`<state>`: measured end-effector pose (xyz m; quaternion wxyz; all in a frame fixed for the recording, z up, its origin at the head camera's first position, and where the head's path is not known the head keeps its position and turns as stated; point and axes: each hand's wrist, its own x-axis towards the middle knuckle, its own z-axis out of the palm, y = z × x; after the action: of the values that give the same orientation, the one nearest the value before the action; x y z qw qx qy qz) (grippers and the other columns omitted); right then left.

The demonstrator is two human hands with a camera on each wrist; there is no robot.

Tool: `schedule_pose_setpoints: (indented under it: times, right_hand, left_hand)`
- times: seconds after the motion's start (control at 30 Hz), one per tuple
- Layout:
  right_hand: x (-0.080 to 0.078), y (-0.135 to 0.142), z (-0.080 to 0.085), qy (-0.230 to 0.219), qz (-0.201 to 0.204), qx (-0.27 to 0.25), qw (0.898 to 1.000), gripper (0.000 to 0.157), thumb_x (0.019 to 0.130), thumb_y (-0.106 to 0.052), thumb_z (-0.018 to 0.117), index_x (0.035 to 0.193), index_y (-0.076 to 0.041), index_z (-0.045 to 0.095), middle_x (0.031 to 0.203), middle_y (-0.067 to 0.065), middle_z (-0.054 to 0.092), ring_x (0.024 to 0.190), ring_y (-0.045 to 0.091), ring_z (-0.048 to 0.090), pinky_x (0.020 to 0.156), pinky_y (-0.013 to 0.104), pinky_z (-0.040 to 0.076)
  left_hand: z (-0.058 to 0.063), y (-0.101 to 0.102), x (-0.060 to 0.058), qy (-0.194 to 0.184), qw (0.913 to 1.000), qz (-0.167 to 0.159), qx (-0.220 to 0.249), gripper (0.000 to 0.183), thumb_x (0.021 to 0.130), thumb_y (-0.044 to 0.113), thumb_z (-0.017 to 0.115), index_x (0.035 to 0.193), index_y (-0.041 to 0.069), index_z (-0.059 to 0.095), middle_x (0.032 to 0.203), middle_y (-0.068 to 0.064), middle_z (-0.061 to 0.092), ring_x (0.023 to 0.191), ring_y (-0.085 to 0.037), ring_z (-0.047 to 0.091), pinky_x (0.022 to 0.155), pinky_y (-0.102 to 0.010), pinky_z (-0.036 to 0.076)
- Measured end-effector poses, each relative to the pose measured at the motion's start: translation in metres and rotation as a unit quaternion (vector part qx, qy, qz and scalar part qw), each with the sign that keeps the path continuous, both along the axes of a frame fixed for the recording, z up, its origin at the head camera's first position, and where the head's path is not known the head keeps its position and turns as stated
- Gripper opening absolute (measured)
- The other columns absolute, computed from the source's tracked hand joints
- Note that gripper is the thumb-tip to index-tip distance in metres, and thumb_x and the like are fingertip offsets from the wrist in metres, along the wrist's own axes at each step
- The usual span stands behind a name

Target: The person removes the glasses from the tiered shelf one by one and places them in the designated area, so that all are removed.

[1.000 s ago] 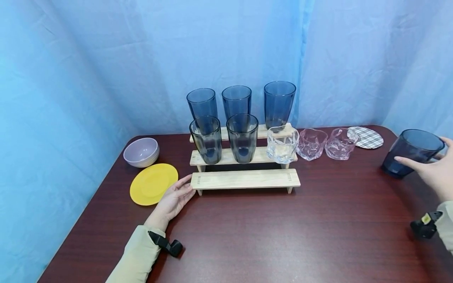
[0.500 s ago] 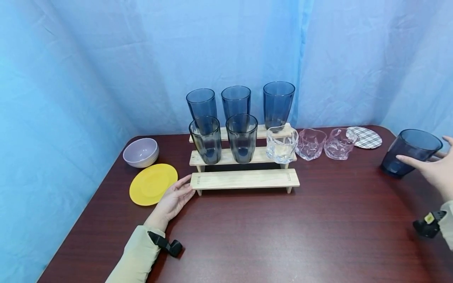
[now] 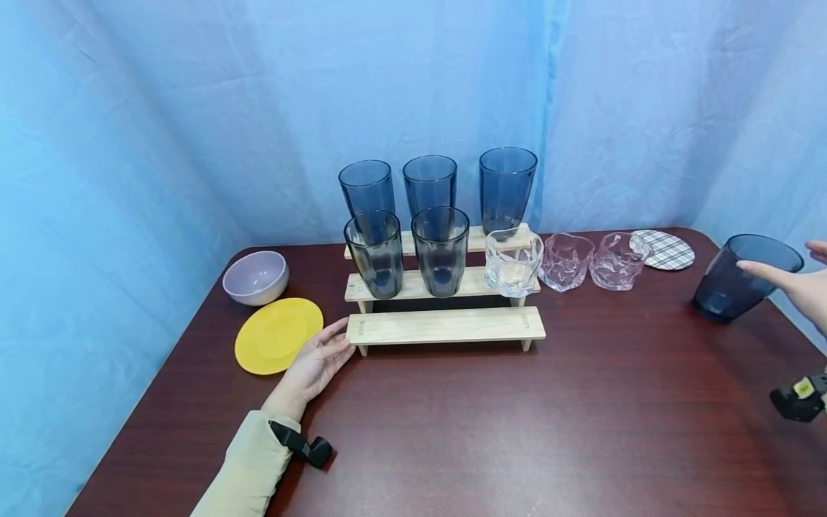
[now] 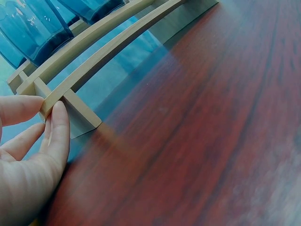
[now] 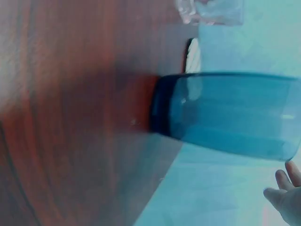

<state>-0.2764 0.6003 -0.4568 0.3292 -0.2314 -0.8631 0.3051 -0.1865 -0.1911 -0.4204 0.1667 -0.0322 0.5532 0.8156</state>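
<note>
Between the hands [image 3: 316, 366] [image 3: 807, 293] stand rack [image 3: 446, 327] and rightmost glass [image 3: 736, 283].

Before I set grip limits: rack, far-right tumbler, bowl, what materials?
Rack: likely wood, matte; pale tan with faint grain. Tumbler: smooth, glossy, see-through blue; probably glass, clear plastic possible. Bowl: perhaps glazed ceramic; glossy highlights inside.
</note>
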Motion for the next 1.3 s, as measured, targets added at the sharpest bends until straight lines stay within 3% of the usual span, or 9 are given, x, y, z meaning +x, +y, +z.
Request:
schedule_pose_setpoints:
  times: [0.1,0.33,0.43,0.57,0.77,0.87,1.0,1.2,1.3]
  right_hand:
    - [0.01,-0.028,0.025,0.031,0.009,0.023,0.999,0.084,0.078,-0.049,0.07,0.143,-0.048,0.018,0.15,-0.015,0.028,0.141,0.01,0.026,0.117,0.033,0.02]
    - [0.078,-0.168,0.125,0.01,0.087,-0.002,0.996,0.079,0.084,-0.03,0.069,0.148,-0.032,0.022,0.151,0.014,0.033,0.143,0.024,0.025,0.119,0.035,0.016]
    - [0.094,-0.2,0.141,-0.003,0.123,-0.011,0.992,0.076,0.087,-0.027,0.066,0.149,-0.028,0.022,0.152,0.016,0.03,0.144,0.022,0.021,0.119,0.033,0.013]
    - [0.101,-0.218,0.143,-0.005,0.149,-0.003,0.989,0.074,0.086,-0.027,0.067,0.147,-0.03,0.026,0.142,-0.005,0.041,0.142,0.013,0.026,0.118,0.029,0.017]
    - [0.104,-0.239,0.141,0.005,0.212,-0.013,0.977,0.073,0.082,-0.023,0.073,0.143,-0.03,0.034,0.112,-0.033,0.039,0.13,-0.007,0.035,0.115,0.021,0.023]
    - [0.103,-0.249,0.142,-0.001,0.25,-0.032,0.968,0.074,0.08,-0.019,0.076,0.141,-0.029,0.035,0.109,-0.033,0.041,0.12,-0.013,0.038,0.106,0.007,0.025]
    - [0.1,-0.26,0.141,-0.02,0.316,-0.067,0.946,0.078,0.081,-0.012,0.075,0.143,-0.026,0.031,0.113,-0.028,0.042,0.122,-0.009,0.038,0.099,0.0,0.026]
    - [0.094,-0.282,0.135,-0.035,0.37,-0.086,0.925,0.08,0.081,-0.005,0.073,0.145,-0.021,0.026,0.118,-0.023,0.042,0.119,-0.005,0.041,0.102,0.005,0.029]
    - [0.092,-0.295,0.136,-0.059,0.379,-0.099,0.918,0.083,0.082,-0.009,0.073,0.146,-0.024,0.024,0.124,-0.016,0.042,0.13,0.012,0.04,0.112,0.024,0.028]
  left_hand:
    - [0.001,0.0,-0.001,0.002,1.0,-0.001,0.002,0.058,0.097,-0.006,0.036,0.151,0.001,0.014,0.105,0.001,0.054,0.094,-0.003,0.06,0.086,-0.015,0.049]
    - [0.001,0.0,-0.002,0.002,1.0,-0.001,0.002,0.059,0.097,-0.006,0.037,0.151,0.001,0.013,0.105,0.001,0.054,0.093,-0.003,0.06,0.086,-0.016,0.049]
    - [0.001,0.0,-0.003,0.001,1.0,-0.002,0.002,0.059,0.097,-0.006,0.037,0.151,0.001,0.013,0.105,0.001,0.054,0.093,-0.003,0.06,0.086,-0.016,0.049]
    - [0.002,0.001,-0.003,0.001,1.0,-0.003,0.005,0.059,0.097,-0.007,0.037,0.151,0.001,0.013,0.104,0.001,0.054,0.093,-0.004,0.06,0.085,-0.016,0.049]
    - [0.002,0.001,-0.002,0.002,1.0,-0.005,0.004,0.059,0.097,-0.006,0.037,0.151,0.001,0.013,0.106,0.001,0.054,0.094,-0.003,0.06,0.086,-0.015,0.049]
    - [0.001,0.001,-0.001,0.003,1.0,-0.005,0.002,0.059,0.097,-0.006,0.037,0.151,0.001,0.013,0.106,0.001,0.054,0.094,-0.003,0.06,0.086,-0.015,0.049]
    - [0.001,0.0,0.0,0.002,1.0,-0.002,-0.004,0.059,0.098,-0.006,0.037,0.151,0.001,0.013,0.107,0.002,0.054,0.094,-0.002,0.06,0.086,-0.015,0.049]
    - [0.001,0.0,0.001,0.002,1.0,-0.001,-0.009,0.059,0.098,-0.005,0.037,0.151,0.002,0.013,0.107,0.003,0.054,0.096,-0.002,0.06,0.087,-0.015,0.048]
    - [0.001,0.0,0.002,0.0,0.9999,0.0,-0.01,0.059,0.098,-0.005,0.037,0.151,0.002,0.013,0.108,0.003,0.054,0.096,-0.002,0.06,0.087,-0.015,0.048]
